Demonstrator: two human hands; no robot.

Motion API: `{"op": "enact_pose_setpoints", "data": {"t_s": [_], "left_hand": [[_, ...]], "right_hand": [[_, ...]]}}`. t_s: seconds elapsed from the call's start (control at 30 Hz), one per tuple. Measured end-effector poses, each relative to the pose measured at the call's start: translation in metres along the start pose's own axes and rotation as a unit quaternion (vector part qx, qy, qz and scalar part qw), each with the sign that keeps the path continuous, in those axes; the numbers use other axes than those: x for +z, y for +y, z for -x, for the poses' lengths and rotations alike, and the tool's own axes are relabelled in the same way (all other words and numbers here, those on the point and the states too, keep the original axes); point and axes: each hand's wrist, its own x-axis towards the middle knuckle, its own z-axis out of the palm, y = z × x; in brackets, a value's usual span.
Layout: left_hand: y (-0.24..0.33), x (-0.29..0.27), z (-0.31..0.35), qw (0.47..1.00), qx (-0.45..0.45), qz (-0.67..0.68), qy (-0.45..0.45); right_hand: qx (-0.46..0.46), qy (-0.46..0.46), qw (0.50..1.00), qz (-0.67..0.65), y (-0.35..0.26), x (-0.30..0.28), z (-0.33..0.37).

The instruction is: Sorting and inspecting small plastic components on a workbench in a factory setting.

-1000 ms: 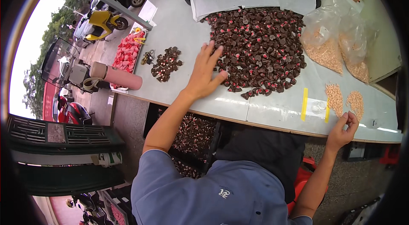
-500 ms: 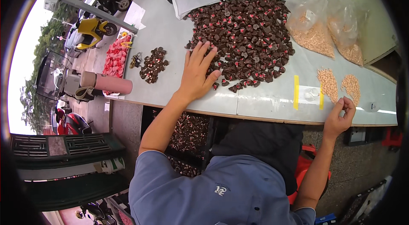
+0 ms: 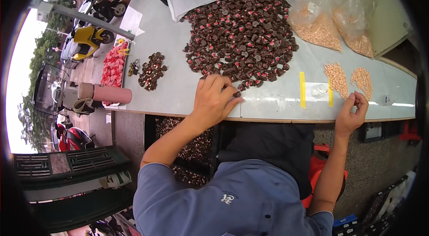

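Note:
A broad heap of small dark brown pieces with pink-red spots point(image 3: 243, 35) covers the middle of the grey table. At its near left edge is my left hand point(image 3: 215, 97), fingers curled and closed, with a dark brown piece point(image 3: 237, 94) showing between thumb and forefinger. On the right lie two small piles of tiny beige pieces, a left pile point(image 3: 336, 79) and a right pile point(image 3: 362, 82). My right hand point(image 3: 351, 113) is at their near end, thumb and fingertips pinched together. Whatever it may hold is too small to make out.
Clear bags of beige pieces point(image 3: 315, 35) stand behind the small piles. Yellow tape strips point(image 3: 302, 90) flank a pale patch on the table. To the left are a small dark pile point(image 3: 153, 71), a pink bottle point(image 3: 111, 93) and a tray of red-pink pieces point(image 3: 114, 66). The table's near edge point(image 3: 277, 121) borders my lap.
My left hand has drawn nearer the table's front edge from the heap, and its spread fingers have closed round a dark piece. My right hand keeps its pinch by the beige piles. The view shifted slightly.

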Motion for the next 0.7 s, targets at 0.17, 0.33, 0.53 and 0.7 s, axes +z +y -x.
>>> {"op": "enact_pose_setpoints", "data": {"t_s": [0.17, 0.33, 0.53, 0.7], "left_hand": [[0.024, -0.007, -0.003, 0.959, -0.057, 0.272, -0.058], [0.041, 0.014, -0.036, 0.802, -0.073, 0.538, -0.249], [0.055, 0.057, -0.082, 0.688, -0.077, 0.595, -0.407], [0.049, 0.070, -0.081, 0.655, -0.079, 0.622, -0.423]], "right_hand": [[-0.006, -0.003, 1.000, 0.008, -0.004, 0.000, -0.001], [0.062, -0.031, 0.994, -0.086, -0.008, -0.002, -0.006], [0.037, -0.242, 0.964, 0.104, -0.026, -0.034, -0.018], [0.010, -0.247, 0.955, 0.166, -0.028, -0.037, -0.018]]}}
